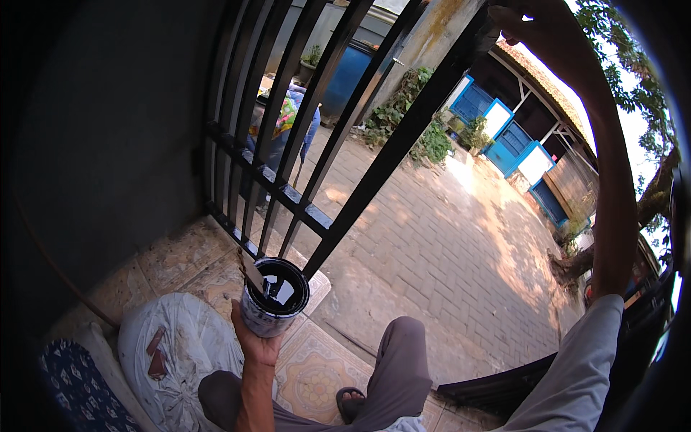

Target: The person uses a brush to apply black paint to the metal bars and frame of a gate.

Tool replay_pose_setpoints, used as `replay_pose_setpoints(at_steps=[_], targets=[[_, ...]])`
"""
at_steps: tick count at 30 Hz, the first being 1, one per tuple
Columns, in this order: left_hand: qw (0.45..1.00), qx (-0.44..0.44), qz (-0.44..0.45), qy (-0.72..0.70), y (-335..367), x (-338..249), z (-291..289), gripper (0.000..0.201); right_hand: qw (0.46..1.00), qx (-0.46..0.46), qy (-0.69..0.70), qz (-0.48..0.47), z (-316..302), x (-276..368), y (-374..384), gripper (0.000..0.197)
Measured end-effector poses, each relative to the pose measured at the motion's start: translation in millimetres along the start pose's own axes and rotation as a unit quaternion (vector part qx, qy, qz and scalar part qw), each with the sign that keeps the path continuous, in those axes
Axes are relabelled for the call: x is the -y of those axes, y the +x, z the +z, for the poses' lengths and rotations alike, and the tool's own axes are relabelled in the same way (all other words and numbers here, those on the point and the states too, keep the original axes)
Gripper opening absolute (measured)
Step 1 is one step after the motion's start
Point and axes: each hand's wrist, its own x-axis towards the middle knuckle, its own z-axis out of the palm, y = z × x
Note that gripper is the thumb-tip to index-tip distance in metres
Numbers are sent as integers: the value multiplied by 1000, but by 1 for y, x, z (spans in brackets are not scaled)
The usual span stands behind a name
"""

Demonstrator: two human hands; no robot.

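Near seven o'clock, the left hand (pixel 259 348) grips a can (pixel 265 323) of shiny black paint (pixel 273 295), with a flat brown stick (pixel 252 273) leaning in it. Up at one o'clock, the right hand (pixel 543 25) is by the black gate (pixel 392 156); I can't tell if it's gripping. The gate's bars fill eleven o'clock. One white bag (pixel 191 353) sits at eight.

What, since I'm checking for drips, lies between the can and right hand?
The gate's black end bar runs between the can and right hand in the head view.
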Motion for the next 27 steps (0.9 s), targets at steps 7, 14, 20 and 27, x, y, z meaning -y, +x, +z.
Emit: replay_pose_setpoints(at_steps=[7,14,20,27], targets=[[1000,6,-14,-9,-1,5,3,73,994,18,92,58,-29,-77,-20,13],[1000,-7,4,11,-2,-5,-4,74,984,-28,176,-28,9,-54,-82,8],[999,-2,6,33,-1,5,1,74,978,-42,207,7,2,-66,-73,8],[999,-12,7,45,1,6,4,71,910,-116,380,114,14,-68,-101,16]])
